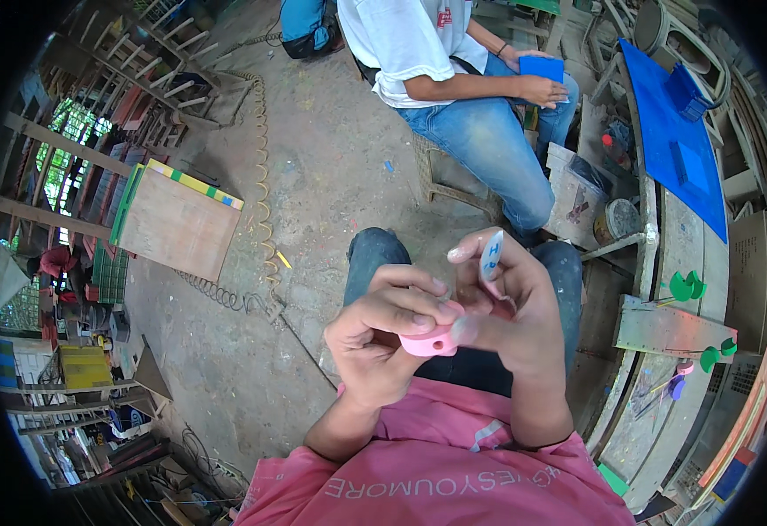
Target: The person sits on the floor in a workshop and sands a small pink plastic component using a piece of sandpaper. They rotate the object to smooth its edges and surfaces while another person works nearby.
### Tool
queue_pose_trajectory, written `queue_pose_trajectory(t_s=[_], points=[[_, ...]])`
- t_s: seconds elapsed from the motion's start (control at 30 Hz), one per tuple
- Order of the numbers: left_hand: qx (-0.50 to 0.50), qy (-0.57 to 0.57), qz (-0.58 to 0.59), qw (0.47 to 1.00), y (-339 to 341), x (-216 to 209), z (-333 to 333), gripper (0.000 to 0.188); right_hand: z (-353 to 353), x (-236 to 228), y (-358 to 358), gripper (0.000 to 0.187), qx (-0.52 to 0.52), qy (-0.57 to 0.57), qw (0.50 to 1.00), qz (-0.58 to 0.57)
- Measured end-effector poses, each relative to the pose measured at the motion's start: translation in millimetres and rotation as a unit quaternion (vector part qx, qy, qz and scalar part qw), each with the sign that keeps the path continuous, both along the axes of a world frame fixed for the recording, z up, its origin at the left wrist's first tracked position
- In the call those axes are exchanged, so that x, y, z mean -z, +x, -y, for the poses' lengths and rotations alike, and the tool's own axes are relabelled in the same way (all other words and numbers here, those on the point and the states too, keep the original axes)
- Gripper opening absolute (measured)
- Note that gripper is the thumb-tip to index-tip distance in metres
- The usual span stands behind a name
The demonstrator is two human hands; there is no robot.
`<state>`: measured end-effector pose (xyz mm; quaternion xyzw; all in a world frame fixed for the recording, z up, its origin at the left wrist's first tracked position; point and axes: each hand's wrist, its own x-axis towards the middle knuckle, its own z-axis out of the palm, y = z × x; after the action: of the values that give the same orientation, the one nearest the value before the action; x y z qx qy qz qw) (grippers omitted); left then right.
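Note:
My left hand (368, 331) is closed around a small pink rounded piece (427, 343) with a round hole in its side, held above my lap. My right hand (528, 329) is right beside it, its thumb touching or nearly touching the piece's right edge. Between the curled fingers of that hand sticks up a thin bent strip (490, 256), pale with blue print and pinkish lower down; it looks like a scrap of sandpaper. The fingertips hide part of the pink piece.
Across from me sits a person (427, 53) holding a blue block (542, 69). Along the right runs a wooden bench (664, 263) with a blue sheet (655, 96) and green pieces (687, 286) on sticks. A coiled hose (262, 167) crosses the floor near stacked boards (177, 219).

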<state>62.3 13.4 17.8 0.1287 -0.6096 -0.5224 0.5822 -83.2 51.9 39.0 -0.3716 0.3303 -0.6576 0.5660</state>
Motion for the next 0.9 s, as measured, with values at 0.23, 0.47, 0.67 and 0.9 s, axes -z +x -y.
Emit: queue_pose_trajectory(t_s=[0.23,0.47,0.67,0.9], points=[[0.009,0.05,-0.024,0.998,-2,2,0,0.039,4,9,-8,0.041,0.047,0.05,0.997,0.018],[-0.04,0.019,0.009,0.999,1,0,-4,0.026,-18,-18,5,0.043,0.105,-0.012,0.994,-0.021],[-0.079,-0.034,0.065,0.994,1,-11,-5,0.023,-17,-14,15,0.047,0.192,-0.091,0.946,-0.247],[-0.077,0.025,0.073,0.994,2,-7,-9,0.028,-13,-9,-1,0.047,0.212,-0.03,0.94,-0.264]])
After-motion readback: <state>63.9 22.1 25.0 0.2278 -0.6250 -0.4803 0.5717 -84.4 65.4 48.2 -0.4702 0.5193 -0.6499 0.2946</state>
